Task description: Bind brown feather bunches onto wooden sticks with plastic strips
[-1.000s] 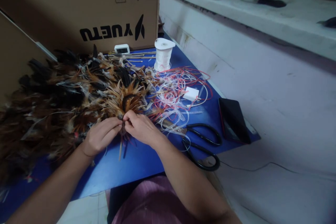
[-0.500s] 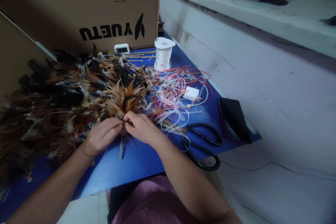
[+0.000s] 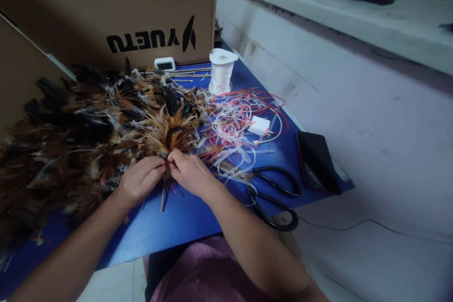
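My left hand (image 3: 141, 180) and my right hand (image 3: 188, 170) meet at the base of a bundle of golden-brown feathers (image 3: 171, 134), fingers pinched closed on it from either side. The feathers fan out away from me. Below my fingertips a thin stick (image 3: 163, 199) and some red strands stick out toward me. What exactly lies between the fingertips is hidden. Around the left hand spreads a large heap of brown and black feathers (image 3: 88, 122). Large black-handled scissors (image 3: 276, 181) lie to the right of my right hand, partly under clear plastic strips.
Tangled clear and red strips (image 3: 233, 127) surround a white charger plug (image 3: 259, 125) on the blue tabletop (image 3: 198, 219). Behind stand a spool of white ribbon (image 3: 222, 73), thin sticks (image 3: 191, 74), a small white display (image 3: 164, 63) and a cardboard box (image 3: 148, 14). A phone (image 3: 317, 160) lies near the right edge.
Both hands stay pinched at the base of the feather bundle. My right fingertips have shifted very slightly, and the view has moved a little.
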Action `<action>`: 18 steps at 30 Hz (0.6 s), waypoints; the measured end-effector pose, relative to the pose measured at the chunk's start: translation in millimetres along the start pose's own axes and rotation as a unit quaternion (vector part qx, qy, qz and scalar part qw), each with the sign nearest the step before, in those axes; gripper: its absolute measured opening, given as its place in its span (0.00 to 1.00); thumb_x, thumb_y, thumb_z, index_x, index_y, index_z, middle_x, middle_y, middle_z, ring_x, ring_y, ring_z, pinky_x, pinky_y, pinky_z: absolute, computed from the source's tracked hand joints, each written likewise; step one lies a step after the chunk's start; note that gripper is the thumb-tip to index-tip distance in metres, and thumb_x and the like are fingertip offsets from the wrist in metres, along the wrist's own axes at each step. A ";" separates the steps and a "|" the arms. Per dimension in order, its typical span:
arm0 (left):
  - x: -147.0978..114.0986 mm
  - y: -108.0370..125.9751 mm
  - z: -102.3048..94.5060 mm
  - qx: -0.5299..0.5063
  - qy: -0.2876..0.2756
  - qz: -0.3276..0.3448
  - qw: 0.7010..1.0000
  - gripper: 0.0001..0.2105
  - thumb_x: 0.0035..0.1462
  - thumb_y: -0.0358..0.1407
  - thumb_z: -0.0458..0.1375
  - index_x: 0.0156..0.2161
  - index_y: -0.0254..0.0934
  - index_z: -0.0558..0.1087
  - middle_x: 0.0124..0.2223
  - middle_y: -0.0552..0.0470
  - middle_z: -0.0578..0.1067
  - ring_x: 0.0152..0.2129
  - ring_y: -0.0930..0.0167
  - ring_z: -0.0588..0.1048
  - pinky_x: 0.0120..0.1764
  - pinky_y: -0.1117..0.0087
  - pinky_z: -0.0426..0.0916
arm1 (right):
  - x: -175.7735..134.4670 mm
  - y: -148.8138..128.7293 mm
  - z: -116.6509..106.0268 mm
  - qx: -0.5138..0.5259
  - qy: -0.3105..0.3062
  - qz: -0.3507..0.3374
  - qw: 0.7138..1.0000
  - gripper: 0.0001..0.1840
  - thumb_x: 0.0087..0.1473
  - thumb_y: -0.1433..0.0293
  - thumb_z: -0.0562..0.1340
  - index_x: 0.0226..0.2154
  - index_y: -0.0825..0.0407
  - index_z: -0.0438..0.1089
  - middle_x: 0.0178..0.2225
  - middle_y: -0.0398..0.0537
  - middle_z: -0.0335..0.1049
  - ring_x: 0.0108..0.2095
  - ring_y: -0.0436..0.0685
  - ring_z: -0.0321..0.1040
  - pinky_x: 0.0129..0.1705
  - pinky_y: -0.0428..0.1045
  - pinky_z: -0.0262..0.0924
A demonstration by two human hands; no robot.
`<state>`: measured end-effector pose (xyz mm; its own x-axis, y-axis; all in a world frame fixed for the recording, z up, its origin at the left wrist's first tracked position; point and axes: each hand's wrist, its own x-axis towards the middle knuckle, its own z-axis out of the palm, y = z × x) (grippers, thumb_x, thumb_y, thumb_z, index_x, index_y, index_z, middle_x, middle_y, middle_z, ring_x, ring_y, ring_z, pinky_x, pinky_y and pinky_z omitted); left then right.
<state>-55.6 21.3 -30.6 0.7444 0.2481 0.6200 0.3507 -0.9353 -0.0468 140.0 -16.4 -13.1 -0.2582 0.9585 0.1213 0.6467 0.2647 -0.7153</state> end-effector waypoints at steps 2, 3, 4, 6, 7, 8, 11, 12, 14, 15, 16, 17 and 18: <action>1.7 -0.7 -2.0 0.020 -0.009 0.034 0.999 0.09 0.54 0.25 0.59 0.41 0.33 0.72 0.41 0.41 0.77 0.41 0.63 0.75 0.42 0.62 0.74 | 0.0 1.0 0.0 0.018 0.003 0.004 1.000 0.08 0.58 0.72 0.55 0.40 0.51 0.66 0.31 0.46 0.72 0.33 0.54 0.69 0.36 0.46 0.57; 3.3 -1.1 -3.6 0.029 -0.012 0.054 0.998 0.08 0.54 0.24 0.58 0.41 0.32 0.72 0.40 0.41 0.77 0.41 0.62 0.76 0.41 0.62 0.74 | 0.1 1.7 0.0 0.027 0.005 0.005 1.000 0.08 0.57 0.72 0.55 0.40 0.50 0.66 0.31 0.45 0.72 0.33 0.53 0.69 0.35 0.46 0.57; 5.4 -1.3 -5.5 0.037 -0.015 0.073 0.997 0.08 0.54 0.24 0.58 0.40 0.32 0.72 0.40 0.41 0.77 0.41 0.62 0.76 0.41 0.62 0.74 | 0.0 2.3 0.0 0.035 0.007 0.005 0.999 0.10 0.57 0.73 0.54 0.41 0.49 0.66 0.31 0.44 0.72 0.32 0.53 0.69 0.35 0.45 0.57; 9.9 -1.3 -9.6 0.053 -0.012 0.101 0.993 0.07 0.54 0.23 0.57 0.39 0.32 0.72 0.38 0.42 0.78 0.41 0.62 0.76 0.39 0.62 0.75 | -0.2 3.8 -0.3 0.047 0.010 -0.001 0.999 0.13 0.58 0.74 0.53 0.43 0.47 0.66 0.32 0.42 0.72 0.33 0.52 0.69 0.36 0.45 0.57; 12.1 -1.1 -11.5 0.061 -0.007 0.110 0.992 0.07 0.55 0.23 0.57 0.39 0.32 0.72 0.37 0.43 0.78 0.40 0.62 0.77 0.39 0.62 0.76 | -0.4 4.7 -0.4 0.052 0.011 -0.007 0.999 0.14 0.58 0.74 0.52 0.44 0.45 0.66 0.33 0.41 0.73 0.33 0.52 0.69 0.37 0.45 0.57; 13.8 -0.8 -13.1 0.067 -0.003 0.117 0.991 0.07 0.55 0.24 0.57 0.38 0.33 0.73 0.37 0.44 0.78 0.40 0.62 0.77 0.38 0.62 0.76 | -0.6 5.6 -0.5 0.057 0.010 -0.014 0.998 0.15 0.59 0.74 0.51 0.45 0.45 0.66 0.35 0.41 0.73 0.34 0.51 0.70 0.37 0.45 0.57; 15.8 0.2 -16.1 0.066 -0.002 0.133 0.989 0.06 0.55 0.24 0.57 0.37 0.32 0.74 0.38 0.44 0.78 0.42 0.61 0.76 0.39 0.62 0.76 | -1.2 8.7 -0.1 0.066 0.005 -0.036 0.997 0.15 0.61 0.72 0.50 0.46 0.43 0.65 0.38 0.40 0.73 0.37 0.51 0.70 0.39 0.44 0.57; 15.6 0.4 -16.4 0.063 -0.002 0.136 0.989 0.06 0.54 0.24 0.57 0.36 0.31 0.74 0.38 0.43 0.78 0.43 0.61 0.76 0.40 0.62 0.76 | -1.2 9.8 0.2 0.065 0.003 -0.041 0.997 0.15 0.62 0.72 0.50 0.47 0.43 0.65 0.38 0.40 0.73 0.37 0.51 0.70 0.39 0.44 0.57; 14.3 0.5 -16.4 0.060 0.002 0.141 0.988 0.05 0.53 0.23 0.58 0.36 0.30 0.74 0.38 0.41 0.79 0.45 0.60 0.75 0.41 0.62 0.75 | -0.7 11.7 0.7 0.057 -0.006 -0.045 0.997 0.14 0.62 0.71 0.50 0.47 0.43 0.65 0.36 0.40 0.73 0.36 0.51 0.70 0.37 0.44 0.56; 13.5 0.3 -16.1 0.060 0.004 0.143 0.988 0.05 0.53 0.23 0.58 0.36 0.29 0.75 0.38 0.41 0.79 0.45 0.59 0.75 0.41 0.62 0.75 | -0.4 12.2 0.8 0.050 -0.011 -0.044 0.998 0.14 0.62 0.70 0.50 0.47 0.43 0.65 0.36 0.40 0.73 0.36 0.51 0.70 0.37 0.44 0.56; 12.8 0.1 -15.8 0.061 0.006 0.144 0.988 0.05 0.53 0.23 0.59 0.36 0.29 0.75 0.38 0.41 0.79 0.45 0.60 0.75 0.41 0.62 0.75 | 0.1 12.5 0.7 0.041 -0.015 -0.042 0.998 0.13 0.62 0.70 0.51 0.46 0.44 0.65 0.36 0.40 0.73 0.35 0.51 0.70 0.36 0.44 0.56; 12.3 -0.1 -15.5 0.061 0.006 0.145 0.987 0.05 0.53 0.23 0.59 0.36 0.29 0.75 0.38 0.41 0.79 0.45 0.60 0.75 0.41 0.62 0.76 | 0.5 12.3 0.6 0.031 -0.020 -0.042 0.998 0.13 0.62 0.70 0.51 0.46 0.45 0.65 0.36 0.41 0.74 0.35 0.51 0.70 0.36 0.45 0.55; 11.9 -0.3 -15.2 0.061 0.007 0.147 0.987 0.05 0.53 0.23 0.59 0.36 0.29 0.75 0.38 0.41 0.79 0.45 0.60 0.75 0.41 0.62 0.76 | 0.9 11.7 0.4 0.019 -0.023 -0.042 0.999 0.13 0.62 0.70 0.51 0.46 0.46 0.64 0.36 0.42 0.74 0.35 0.52 0.70 0.36 0.45 0.55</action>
<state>-55.5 20.7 -11.3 0.8162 -0.0337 0.5768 0.1875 -0.9288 -0.3197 147.0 -12.5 -21.6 -0.3441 0.9268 0.1506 0.5934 0.3390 -0.7301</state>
